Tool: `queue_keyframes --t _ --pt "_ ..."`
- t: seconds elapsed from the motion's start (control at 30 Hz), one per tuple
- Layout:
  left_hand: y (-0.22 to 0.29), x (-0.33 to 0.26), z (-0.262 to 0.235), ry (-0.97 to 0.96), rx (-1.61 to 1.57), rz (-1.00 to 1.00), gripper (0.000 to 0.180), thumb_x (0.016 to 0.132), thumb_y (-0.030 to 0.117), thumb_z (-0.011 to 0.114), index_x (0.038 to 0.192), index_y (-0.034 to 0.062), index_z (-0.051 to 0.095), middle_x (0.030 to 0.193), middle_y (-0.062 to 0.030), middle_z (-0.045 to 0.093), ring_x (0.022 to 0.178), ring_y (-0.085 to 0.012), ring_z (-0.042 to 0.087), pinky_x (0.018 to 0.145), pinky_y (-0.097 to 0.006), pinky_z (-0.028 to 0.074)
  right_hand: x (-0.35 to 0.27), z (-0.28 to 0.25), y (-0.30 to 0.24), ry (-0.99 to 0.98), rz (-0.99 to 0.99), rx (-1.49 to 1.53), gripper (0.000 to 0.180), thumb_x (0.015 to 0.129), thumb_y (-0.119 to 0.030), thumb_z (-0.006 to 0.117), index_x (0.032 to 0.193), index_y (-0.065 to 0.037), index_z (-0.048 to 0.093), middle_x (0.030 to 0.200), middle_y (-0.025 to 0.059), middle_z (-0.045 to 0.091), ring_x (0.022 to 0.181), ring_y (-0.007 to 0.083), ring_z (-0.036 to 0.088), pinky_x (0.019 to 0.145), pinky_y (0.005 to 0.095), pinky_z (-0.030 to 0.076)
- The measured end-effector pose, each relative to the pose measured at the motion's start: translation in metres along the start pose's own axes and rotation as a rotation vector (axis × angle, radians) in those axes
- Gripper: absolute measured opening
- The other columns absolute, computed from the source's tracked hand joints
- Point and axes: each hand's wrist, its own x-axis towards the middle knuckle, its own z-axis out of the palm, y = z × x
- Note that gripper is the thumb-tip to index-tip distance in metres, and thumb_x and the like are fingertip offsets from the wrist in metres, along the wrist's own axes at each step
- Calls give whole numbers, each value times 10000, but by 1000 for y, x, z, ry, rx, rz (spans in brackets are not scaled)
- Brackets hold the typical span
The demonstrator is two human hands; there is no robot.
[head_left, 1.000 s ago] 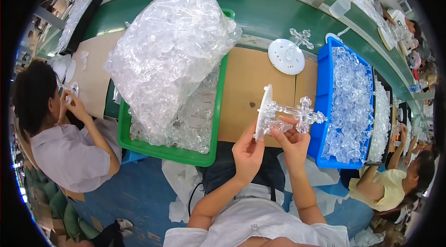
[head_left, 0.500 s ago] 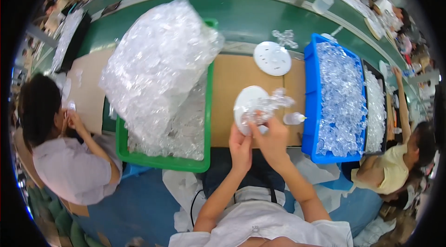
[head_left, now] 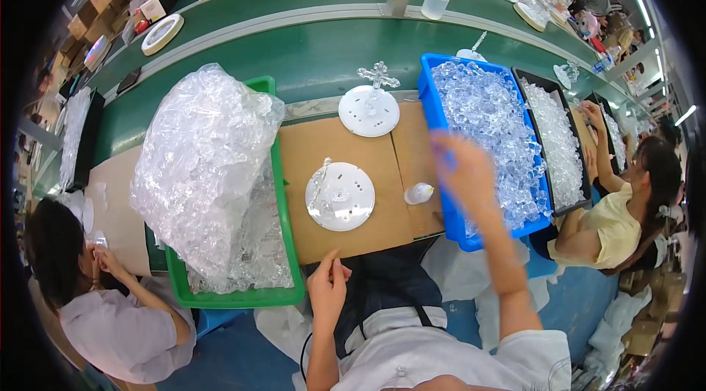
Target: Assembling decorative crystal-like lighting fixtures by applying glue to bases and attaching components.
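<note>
A round white disc (head_left: 341, 203) with small slots lies on the cardboard (head_left: 309, 148), with a clear plastic piece (head_left: 321, 178) standing at its left side. My left hand (head_left: 328, 287) rests at the cardboard's front edge, just below this disc, fingers loosely bent and apart with nothing in them. Over the left wall of the blue bin (head_left: 434, 115), my right hand (head_left: 465, 169) is smeared by motion, so its fingers cannot be made out. Clear plastic pieces (head_left: 489, 119) fill that bin. Farther back sits another white disc (head_left: 362, 125) bearing an upright clear cross-shaped piece (head_left: 378, 76).
A small bottle (head_left: 418, 193) lies right of the near disc. To the left, a green bin (head_left: 298, 292) holds a large bag of clear parts (head_left: 198, 170). A black bin (head_left: 566, 203) adjoins the blue one. Co-workers sit at both sides.
The white disc has left my hands and now lies on the cardboard. My left hand has drawn back toward me; my right has moved to the blue bin. The view has shifted.
</note>
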Motion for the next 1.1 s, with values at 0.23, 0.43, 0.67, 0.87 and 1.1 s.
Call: queue_keyframes --t 0.23,0.43,0.67,0.87,1.1 --pt "19 4 19 -16 -97 128 219 917 74 503 1091 -3 609 675 -51 607 594 -78 569 564 -205 479 81 -9 144 -196 177 -173 472 699 -258 735 1126 -136 575 870 83 652 843 264 623 726 383 488" --pt "21 -1 22 -91 -195 92 233 918 82 509 1116 2 603 704 -51 616 626 -83 577 580 -206 483 53 -23 137 21 211 50 522 692 -192 746 1170 -113 549 866 82 640 801 190 625 679 319 507" --pt "70 8 63 -308 -1246 -42 351 894 110 582 1204 -39 515 1063 -114 614 899 -146 614 804 -294 506 -82 -12 -21 -328 -6 863 448 707 15 688 1125 -55 543 1123 86 567 1033 185 577 759 289 513" --pt "8 22 56 29 -851 78 324 875 66 590 1180 -32 538 1089 -69 605 932 -137 600 830 -257 477 -84 14 -72 -496 51 899 355 728 -4 682 1071 -36 597 1098 101 594 1023 201 582 812 297 486" --pt "6 19 41 472 -204 285 237 907 76 520 1121 13 599 1030 -94 594 906 -205 586 782 -310 467 -57 87 -40 -463 319 953 272 735 9 689 1003 10 643 986 71 653 909 132 609 816 263 491"
